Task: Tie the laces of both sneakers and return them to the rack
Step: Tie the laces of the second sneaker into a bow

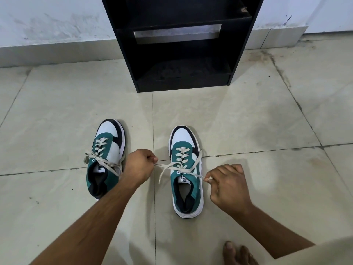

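Note:
Two green, white and black sneakers stand side by side on the tiled floor, toes pointing at the rack. The left sneaker (107,150) has its cream laces knotted in a bow. Across the right sneaker (186,180) the lace (172,166) is stretched taut between both hands. My left hand (140,166) pinches a lace loop to the left of that shoe. My right hand (228,185) pinches the other lace part to its right. A black open shoe rack (179,54) stands against the wall ahead, and its visible shelves hold no shoes.
A white scuffed wall (57,22) with a tiled skirting runs behind the rack. My bare foot (236,253) rests on the floor at the bottom right. Beige floor tiles (66,111) with dark grout lines spread around the shoes.

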